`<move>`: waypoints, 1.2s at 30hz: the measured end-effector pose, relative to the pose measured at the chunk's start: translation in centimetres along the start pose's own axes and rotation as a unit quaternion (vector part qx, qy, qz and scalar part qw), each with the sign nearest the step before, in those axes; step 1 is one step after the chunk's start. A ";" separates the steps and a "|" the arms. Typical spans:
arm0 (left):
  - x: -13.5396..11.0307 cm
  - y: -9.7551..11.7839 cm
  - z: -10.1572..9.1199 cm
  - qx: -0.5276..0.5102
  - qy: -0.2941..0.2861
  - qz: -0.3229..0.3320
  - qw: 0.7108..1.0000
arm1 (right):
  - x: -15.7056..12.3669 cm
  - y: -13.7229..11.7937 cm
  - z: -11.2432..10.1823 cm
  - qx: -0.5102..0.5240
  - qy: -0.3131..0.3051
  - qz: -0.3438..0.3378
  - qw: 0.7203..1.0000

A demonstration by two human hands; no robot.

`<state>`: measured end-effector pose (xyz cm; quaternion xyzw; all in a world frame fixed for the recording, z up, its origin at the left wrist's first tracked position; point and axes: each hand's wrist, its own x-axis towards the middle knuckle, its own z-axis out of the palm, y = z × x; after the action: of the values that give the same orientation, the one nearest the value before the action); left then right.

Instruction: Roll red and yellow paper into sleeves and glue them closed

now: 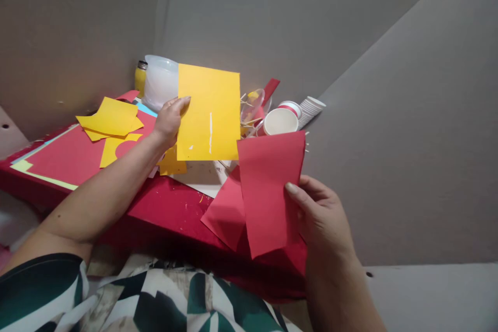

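Note:
My left hand (pixel 171 119) pinches the left edge of a yellow paper sheet (pixel 210 98), thumb on its face. The sheet stands upright above the table, with a thin white streak and a small white mark low on it. Lower and to the right, my right hand (pixel 321 210) grips a red paper piece (pixel 270 192) by its right edge, thumb in front and fingers behind. The two papers meet near the yellow sheet's lower right corner; I cannot tell if they touch. Another red paper piece (pixel 227 210) lies partly behind the held red one.
A red-covered table (pixel 155 212) carries yellow scraps (pixel 112 116) on a large red sheet (pixel 70 158) at left. Behind stand a translucent tub (pixel 159 80), a yellow jar (pixel 140 79), a white paper cup (pixel 280 122) and stacked cups (pixel 311 110). Grey walls enclose the back and right.

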<state>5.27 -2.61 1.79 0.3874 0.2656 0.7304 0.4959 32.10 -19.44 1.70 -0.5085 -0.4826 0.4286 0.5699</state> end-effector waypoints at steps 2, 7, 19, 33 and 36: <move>-0.2 -0.1 0.0 0.009 -0.010 -0.009 1.000 | 0.9 0.0 1.1 0.000 -0.014 -0.029 0.999; -0.7 -0.2 0.1 0.020 -0.046 -0.035 0.998 | 3.4 0.2 2.9 -0.032 0.003 -0.061 0.998; -2.0 0.3 0.5 0.036 -0.186 -0.215 0.958 | 4.3 -1.2 2.6 -0.083 -0.082 -0.042 0.992; -3.1 1.2 0.3 0.167 -0.288 -0.361 0.871 | 3.7 -0.6 1.2 -0.131 -0.142 -0.034 0.981; -3.1 1.0 0.2 0.179 -0.264 -0.347 0.882 | 3.5 -0.3 1.5 -0.129 -0.138 -0.039 0.981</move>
<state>5.59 -5.84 1.74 0.5311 0.3683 0.3221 0.6918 31.25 -15.77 2.40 -0.4948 -0.6274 0.4063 0.4432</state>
